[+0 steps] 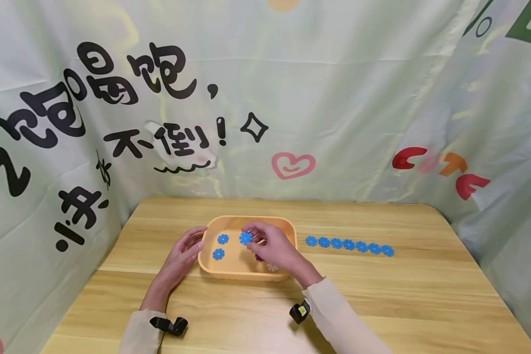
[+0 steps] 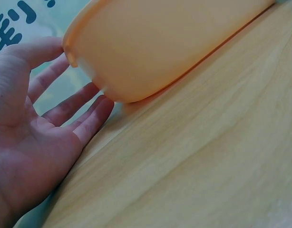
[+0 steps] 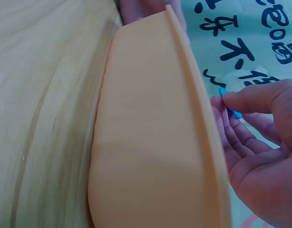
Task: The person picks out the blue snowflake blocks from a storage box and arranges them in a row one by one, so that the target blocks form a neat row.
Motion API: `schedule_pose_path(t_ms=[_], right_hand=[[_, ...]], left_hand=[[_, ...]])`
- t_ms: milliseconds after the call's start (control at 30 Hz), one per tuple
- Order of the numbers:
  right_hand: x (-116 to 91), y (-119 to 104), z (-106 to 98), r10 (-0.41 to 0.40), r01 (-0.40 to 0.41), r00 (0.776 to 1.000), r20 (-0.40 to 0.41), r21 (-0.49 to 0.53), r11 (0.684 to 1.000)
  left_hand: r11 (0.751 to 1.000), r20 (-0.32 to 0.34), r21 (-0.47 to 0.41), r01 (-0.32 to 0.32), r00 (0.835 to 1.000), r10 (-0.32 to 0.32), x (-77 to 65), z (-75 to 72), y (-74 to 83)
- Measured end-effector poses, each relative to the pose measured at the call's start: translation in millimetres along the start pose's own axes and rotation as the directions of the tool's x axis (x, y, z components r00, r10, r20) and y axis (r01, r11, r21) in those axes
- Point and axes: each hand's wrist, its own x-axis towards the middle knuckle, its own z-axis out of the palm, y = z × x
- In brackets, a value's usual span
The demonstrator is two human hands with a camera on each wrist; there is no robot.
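Observation:
My left hand [image 1: 181, 255] touches the left end of the orange tray [image 1: 243, 276], its fingers lightly bent. In the left wrist view, the thumb meets the rim while other fingertips rest against the outer wall. Over the tray, my right hand [image 1: 272, 243] pinches a blue notched plastic disc [image 1: 246, 238] between thumb and fingers; the right wrist view shows this disc [image 3: 237, 114] edge-on, above the rim. Two blue discs [image 1: 222, 239] lie at the tray's left side. A dark purple disc [image 1: 259, 257] and a pale disc [image 1: 272, 267] lie partly hidden under my right hand.
Right of the tray, several blue discs [image 1: 349, 244] form a row on the wooden table [image 1: 407, 295], slanting slightly toward me at its right end. A printed cloth [image 1: 336, 108] hangs behind and around the table. Each wrist carries a small black camera [image 1: 299, 311].

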Motion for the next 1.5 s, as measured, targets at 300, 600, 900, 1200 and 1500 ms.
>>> schedule_pose_path(t_ms=[300, 600, 900, 1200, 1500], right_hand=[[-15, -1, -12, -0.062, 0.059, 0.997, -0.043, -0.067, 0.996], [-32, 3, -23, -0.036, 0.031, 0.996, -0.081, -0.061, 0.998], [-48, 6, -38, -0.047, 0.039, 0.992, -0.118, -0.065, 0.997], [-64, 11, -58, -0.011, -0.005, 0.983, -0.185, -0.086, 0.996], [-82, 22, -78, -0.004, -0.017, 0.973, -0.230, -0.091, 0.996]], left_hand=[[1.000, 0.001, 0.014, -0.003, 1.000, 0.003, 1.5, -2.4, -3.1], [1.000, -0.007, 0.016, 0.012, 1.000, -0.012, 1.7, -0.8, -0.9], [1.000, -0.005, 0.018, -0.001, 1.000, 0.001, 0.9, -1.1, -1.8], [1.000, -0.009, 0.029, 0.012, 1.000, -0.012, 1.2, -2.0, -3.0], [0.999, -0.025, 0.042, 0.030, 0.999, -0.029, -0.3, -0.6, -1.5]])
